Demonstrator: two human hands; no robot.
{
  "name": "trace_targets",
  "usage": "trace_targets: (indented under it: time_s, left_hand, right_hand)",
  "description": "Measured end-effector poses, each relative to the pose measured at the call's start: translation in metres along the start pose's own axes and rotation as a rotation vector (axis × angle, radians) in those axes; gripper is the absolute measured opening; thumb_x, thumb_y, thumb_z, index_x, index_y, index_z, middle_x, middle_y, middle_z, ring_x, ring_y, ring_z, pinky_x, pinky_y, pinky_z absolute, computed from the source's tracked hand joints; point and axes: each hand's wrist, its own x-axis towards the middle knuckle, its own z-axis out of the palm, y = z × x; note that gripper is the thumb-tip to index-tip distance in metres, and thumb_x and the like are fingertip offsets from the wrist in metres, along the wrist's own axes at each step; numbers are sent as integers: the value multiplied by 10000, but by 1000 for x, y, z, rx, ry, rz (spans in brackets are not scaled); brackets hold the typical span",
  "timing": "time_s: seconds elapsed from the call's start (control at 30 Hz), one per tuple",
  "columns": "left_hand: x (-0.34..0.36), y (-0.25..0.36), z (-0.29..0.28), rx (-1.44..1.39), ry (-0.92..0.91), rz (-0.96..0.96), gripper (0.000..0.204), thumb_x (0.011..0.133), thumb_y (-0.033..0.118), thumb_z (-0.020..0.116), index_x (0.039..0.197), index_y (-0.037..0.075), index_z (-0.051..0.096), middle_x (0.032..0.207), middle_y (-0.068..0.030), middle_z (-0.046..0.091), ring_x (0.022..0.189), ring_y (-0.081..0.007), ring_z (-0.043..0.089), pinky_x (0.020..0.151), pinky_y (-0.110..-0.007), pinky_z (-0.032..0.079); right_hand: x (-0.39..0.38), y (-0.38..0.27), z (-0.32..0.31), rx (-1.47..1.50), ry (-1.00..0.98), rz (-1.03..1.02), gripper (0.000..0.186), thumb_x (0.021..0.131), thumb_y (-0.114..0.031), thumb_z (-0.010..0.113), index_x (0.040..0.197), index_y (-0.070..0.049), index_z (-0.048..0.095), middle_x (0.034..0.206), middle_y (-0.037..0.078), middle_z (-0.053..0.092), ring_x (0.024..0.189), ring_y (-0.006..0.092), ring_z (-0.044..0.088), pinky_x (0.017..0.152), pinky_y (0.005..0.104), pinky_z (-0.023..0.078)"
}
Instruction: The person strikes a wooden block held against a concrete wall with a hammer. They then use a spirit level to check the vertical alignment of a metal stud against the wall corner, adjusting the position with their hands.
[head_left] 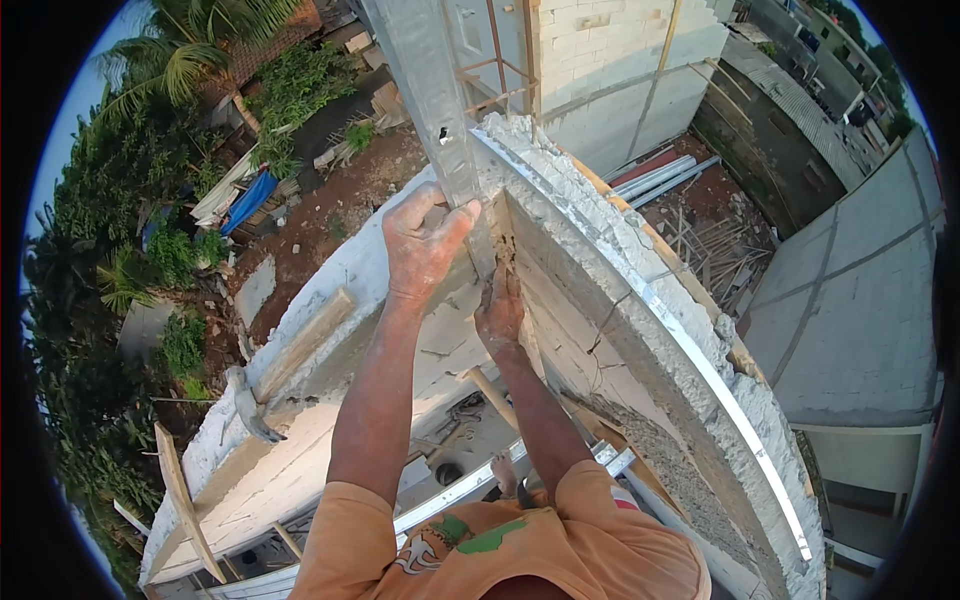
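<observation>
My left hand (428,238) is closed around the edge of a long grey metal channel (432,105), its thumb pressed on the face. The channel stands tilted where two rough concrete walls meet and runs out of view at the top. Just below, my right hand (502,312) reaches into the inner corner with its fingers stretched upward. Its fingertips rest near the lower end of the channel; whether they press on the metal or the wall is hard to make out. A claw hammer (252,408) hangs over the left wall's edge.
A thin bright metal strip (690,375) runs along the right wall's top. On the left wall lies a wooden batten (308,340). Far below outside are red soil, a blue tarp (247,202), metal pipes (668,178) and scrap wood (715,250). Planks and rails cross beneath me.
</observation>
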Motion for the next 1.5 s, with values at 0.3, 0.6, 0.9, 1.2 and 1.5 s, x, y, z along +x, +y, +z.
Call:
trace_targets:
  time_s: [0.3, 0.6, 0.9, 1.2, 1.5]
  left_hand:
    - [-2, -1, 2, 17, -17, 2, 180, 812, 61, 734, 983, 12, 709, 811, 47, 633, 687, -20, 490, 603, -208, 390]
    - [-3, 8, -2, 420, -217, 110, 538, 788, 115, 770, 1267, -1, 552, 1189, -130, 622, 1054, -238, 610, 905, -371, 487]
    - [-11, -9, -5, 1045, -313, 121, 906, 746, 454, 792, 1366, -108, 443, 1479, -319, 384, 1426, -432, 312, 1179, -503, 251]
    - [-12, -9, -4, 1115, -303, 71, 1002, 723, 463, 786, 1413, -140, 380, 1501, -314, 359, 1447, -416, 287, 1207, -494, 203]
    - [-13, 0, -4, 1026, -292, 35, 1020, 691, 441, 820, 1399, -157, 392, 1491, -329, 367, 1438, -430, 303, 1200, -529, 210]
  right_hand:
    - [0, 10, 6, -111, 55, -48, 787, 777, -3, 648, 1478, 37, 293, 1242, 251, 504, 1190, 445, 504, 886, 468, 543]
    - [4, 11, 3, -113, 81, -109, 864, 703, 4, 673, 1478, 43, 290, 1231, 249, 504, 1183, 441, 515, 890, 458, 547]
    - [4, 13, 9, -111, 84, -126, 838, 736, -24, 681, 1477, 35, 296, 1269, 260, 495, 1179, 447, 524, 929, 458, 532]
    - [2, 11, 5, -61, -50, -43, 712, 863, -124, 647, 1467, 53, 313, 1375, 346, 442, 1258, 497, 467, 1001, 514, 462]
    - [12, 41, 8, 136, -47, -55, 621, 897, -66, 583, 1458, 59, 345, 1321, 313, 507, 1181, 471, 532, 988, 496, 455]
